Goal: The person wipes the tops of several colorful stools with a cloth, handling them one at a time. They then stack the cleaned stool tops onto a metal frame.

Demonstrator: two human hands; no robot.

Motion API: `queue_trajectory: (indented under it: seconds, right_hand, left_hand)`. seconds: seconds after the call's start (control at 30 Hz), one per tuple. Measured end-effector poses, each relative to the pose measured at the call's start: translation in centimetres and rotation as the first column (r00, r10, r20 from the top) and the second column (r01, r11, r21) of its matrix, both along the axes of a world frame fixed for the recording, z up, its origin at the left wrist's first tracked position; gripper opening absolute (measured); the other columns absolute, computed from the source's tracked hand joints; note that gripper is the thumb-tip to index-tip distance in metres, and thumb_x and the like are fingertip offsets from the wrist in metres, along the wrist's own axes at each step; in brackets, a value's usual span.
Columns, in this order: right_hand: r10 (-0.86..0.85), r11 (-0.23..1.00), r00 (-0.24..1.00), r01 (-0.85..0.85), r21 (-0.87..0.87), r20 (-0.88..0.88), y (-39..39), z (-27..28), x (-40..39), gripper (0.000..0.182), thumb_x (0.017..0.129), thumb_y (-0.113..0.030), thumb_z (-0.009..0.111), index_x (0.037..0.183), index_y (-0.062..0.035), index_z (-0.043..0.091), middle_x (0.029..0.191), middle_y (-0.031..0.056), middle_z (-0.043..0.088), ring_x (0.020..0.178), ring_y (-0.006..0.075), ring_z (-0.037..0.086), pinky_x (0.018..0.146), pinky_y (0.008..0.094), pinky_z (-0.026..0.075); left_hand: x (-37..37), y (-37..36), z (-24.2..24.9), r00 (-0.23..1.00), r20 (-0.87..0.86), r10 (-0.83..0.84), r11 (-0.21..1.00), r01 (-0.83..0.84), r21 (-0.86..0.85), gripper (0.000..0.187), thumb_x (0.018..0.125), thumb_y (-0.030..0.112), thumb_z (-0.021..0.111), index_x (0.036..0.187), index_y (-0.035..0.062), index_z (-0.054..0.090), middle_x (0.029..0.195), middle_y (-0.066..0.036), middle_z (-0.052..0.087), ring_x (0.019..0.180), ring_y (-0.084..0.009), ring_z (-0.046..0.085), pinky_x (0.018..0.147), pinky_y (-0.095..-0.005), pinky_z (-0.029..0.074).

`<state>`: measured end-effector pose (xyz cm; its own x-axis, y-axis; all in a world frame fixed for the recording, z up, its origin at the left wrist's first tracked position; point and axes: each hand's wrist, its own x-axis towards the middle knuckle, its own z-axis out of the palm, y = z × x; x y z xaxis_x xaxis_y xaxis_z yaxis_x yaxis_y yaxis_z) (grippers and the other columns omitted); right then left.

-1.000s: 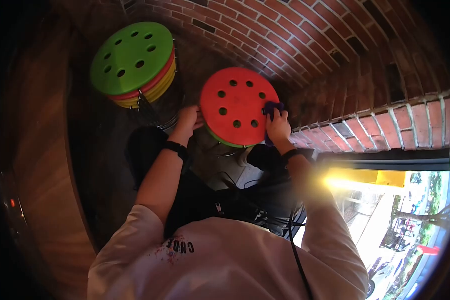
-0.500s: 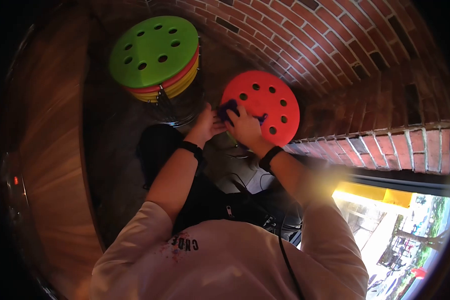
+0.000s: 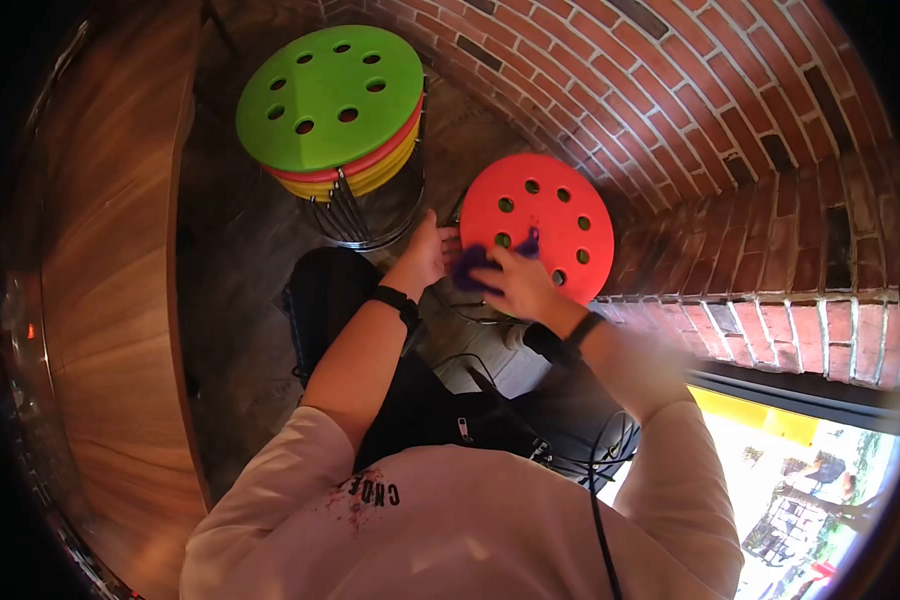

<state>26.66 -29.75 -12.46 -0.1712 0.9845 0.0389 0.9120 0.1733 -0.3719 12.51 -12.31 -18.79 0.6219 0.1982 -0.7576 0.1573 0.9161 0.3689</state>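
Note:
A red round stool seat with a ring of holes lies in front of me, near the brick wall. My right hand is closed on a purple cloth, pressed against the near-left part of the seat. Part of the cloth sticks up beyond the fingers. At the seat's left edge is my left hand, its fingers stretched toward the rim with nothing visible in them. Beneath the seat, only bits of the stool's metal legs show.
Farther left stands a stack of stools with a green seat on top, red and yellow ones below, and metal legs. A brick wall runs along the right, a wooden panel along the left. A black cable hangs by my body.
My right hand and the purple cloth have moved toward me on the red seat. The stools appear slightly shifted right in view. My left hand stays by the seat's edge.

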Motion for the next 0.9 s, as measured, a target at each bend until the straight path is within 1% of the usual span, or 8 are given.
queue_trajectory:
  seconds: [0.1,0.13,0.27,0.43,0.57,0.7,0.8,0.9]
  right_hand:
    - [0.131,0.991,0.991,-0.131,-0.016,0.007,-2.5,0.5,0.5,0.043,0.079,-0.031,0.076,0.12,-0.0214,0.069,0.12,0.0115,0.055,0.1,0.0328,0.065,0.075,0.0457,0.056]
    - [0.109,0.994,0.994,-0.109,-0.017,0.02,-2.4,0.3,0.7,0.043,0.079,-0.03,0.076,0.12,-0.0224,0.069,0.119,0.0107,0.055,0.098,0.0313,0.066,0.073,0.045,0.056]
    - [-0.017,1.0,1.0,0.018,0.026,-0.019,0.1,-0.1,1.1,0.041,0.081,-0.029,0.075,0.121,-0.0237,0.068,0.119,0.0108,0.055,0.096,0.0307,0.067,0.07,0.0441,0.056]
    - [-0.342,0.934,0.939,0.342,0.101,-0.017,4.7,-0.8,1.6,0.038,0.085,-0.031,0.072,0.122,-0.0226,0.068,0.116,0.0131,0.059,0.094,0.0341,0.068,0.071,0.0454,0.058]
    - [-0.572,0.815,0.82,0.564,0.135,0.028,6.6,-2.1,4.9,0.037,0.09,-0.036,0.067,0.125,-0.024,0.066,0.118,0.0152,0.059,0.093,0.0375,0.069,0.074,0.0492,0.058]
    - [-0.797,0.603,0.593,0.792,0.092,0.118,5.1,-1.8,10.4,0.04,0.091,-0.038,0.065,0.129,-0.0257,0.063,0.121,0.0159,0.058,0.097,0.0392,0.068,0.075,0.052,0.057]
    - [-0.895,0.446,0.434,0.881,0.161,0.105,2.3,-2.0,13.3,0.04,0.093,-0.04,0.063,0.128,-0.022,0.064,0.123,0.0172,0.058,0.099,0.042,0.067,0.08,0.0527,0.056]
    - [-0.904,0.422,0.405,0.897,0.134,0.137,0.1,-2.1,12.4,0.039,0.092,-0.04,0.063,0.126,-0.0207,0.064,0.122,0.0183,0.057,0.098,0.0418,0.067,0.079,0.0528,0.056]
  left_hand:
    - [0.0,-0.2,1.0,1.0,-0.007,-0.01,1.0,0.01,0.01,0.089,0.1,0.071,0.019,0.15,0.0007,0.04,0.147,-0.02,0.048,0.127,-0.0385,0.051,0.108,-0.0521,0.039]
    - [0.1,-0.3,0.9,1.0,-0.009,-0.01,1.0,0.01,0.012,0.088,0.1,0.071,0.018,0.149,0.001,0.04,0.147,-0.019,0.048,0.126,-0.0378,0.051,0.108,-0.0523,0.04]
    - [-0.1,0.0,0.0,0.999,-0.009,-0.041,0.999,0.041,0.025,0.087,0.1,0.071,0.02,0.149,0.0018,0.041,0.146,-0.017,0.049,0.127,-0.0361,0.051,0.109,-0.0516,0.039]
    - [-0.4,0.0,-0.3,1.0,0.029,0.005,1.0,-0.005,-0.004,0.086,0.101,0.069,0.023,0.146,-0.001,0.043,0.144,-0.019,0.051,0.127,-0.0379,0.051,0.109,-0.0517,0.041]
    - [-0.1,-0.2,0.9,1.0,-0.025,-0.004,1.0,0.004,-0.004,0.087,0.1,0.069,0.026,0.149,-0.0014,0.04,0.147,-0.019,0.047,0.131,-0.0366,0.049,0.113,-0.0512,0.038]
    - [-0.2,0.0,-0.2,1.0,0.02,-0.024,1.0,0.024,0.0,0.086,0.1,0.069,0.029,0.148,-0.0009,0.04,0.147,-0.019,0.048,0.129,-0.037,0.05,0.112,-0.0509,0.038]
    - [-0.1,0.1,-0.4,1.0,0.007,-0.029,0.999,0.029,0.017,0.083,0.1,0.068,0.032,0.146,0.0001,0.044,0.144,-0.018,0.05,0.126,-0.0372,0.051,0.111,-0.0504,0.039]
    - [0.3,0.2,-0.5,0.999,-0.018,-0.049,0.999,0.05,0.02,0.078,0.1,0.066,0.035,0.143,0.0019,0.047,0.139,-0.017,0.053,0.122,-0.0366,0.053,0.109,-0.0495,0.041]
